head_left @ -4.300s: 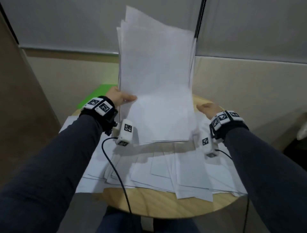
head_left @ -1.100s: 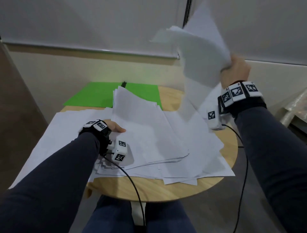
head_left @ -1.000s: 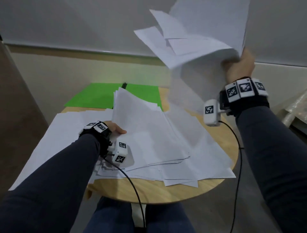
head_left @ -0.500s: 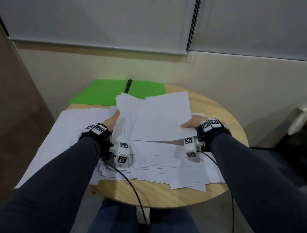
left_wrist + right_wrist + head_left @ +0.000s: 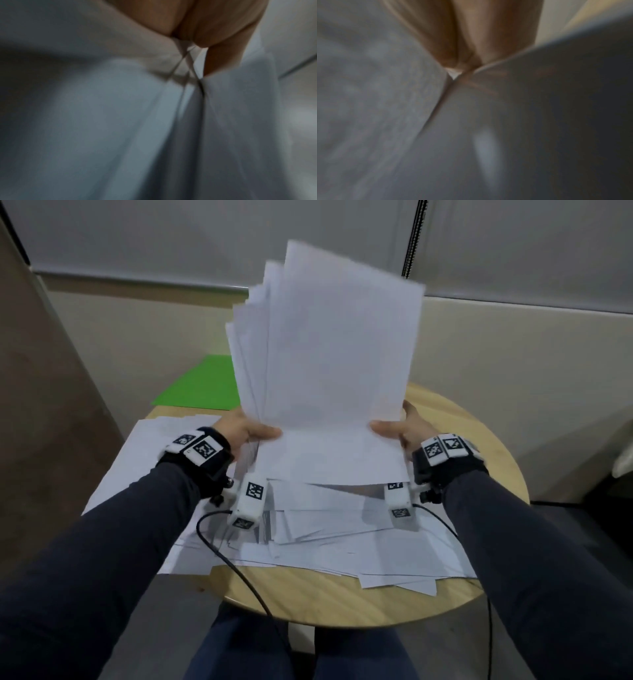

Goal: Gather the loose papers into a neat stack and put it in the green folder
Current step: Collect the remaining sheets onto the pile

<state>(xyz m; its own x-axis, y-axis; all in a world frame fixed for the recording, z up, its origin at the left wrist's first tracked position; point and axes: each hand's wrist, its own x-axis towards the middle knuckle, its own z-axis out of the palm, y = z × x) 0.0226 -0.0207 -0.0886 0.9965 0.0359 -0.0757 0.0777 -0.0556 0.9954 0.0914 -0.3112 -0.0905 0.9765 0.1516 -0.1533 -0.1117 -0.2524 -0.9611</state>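
paper stack held upright over the table

head view: a stack of papers [image 5: 329, 361] is held upright above the round table [image 5: 342, 601], its sheets fanned unevenly at the top. its left edge is gripped by the left hand [image 5: 245, 431] and its right edge by the right hand [image 5: 402, 428], thumbs laid on the near face. more loose sheets [image 5: 329, 539] are spread on the table beneath. the green folder [image 5: 202, 386] is seen lying open at the far left of the table, partly hidden by the stack.

left wrist view: blurred paper is seen pinched between fingers [image 5: 223, 27].

right wrist view: blurred paper is pinched likewise by fingers [image 5: 496, 33].
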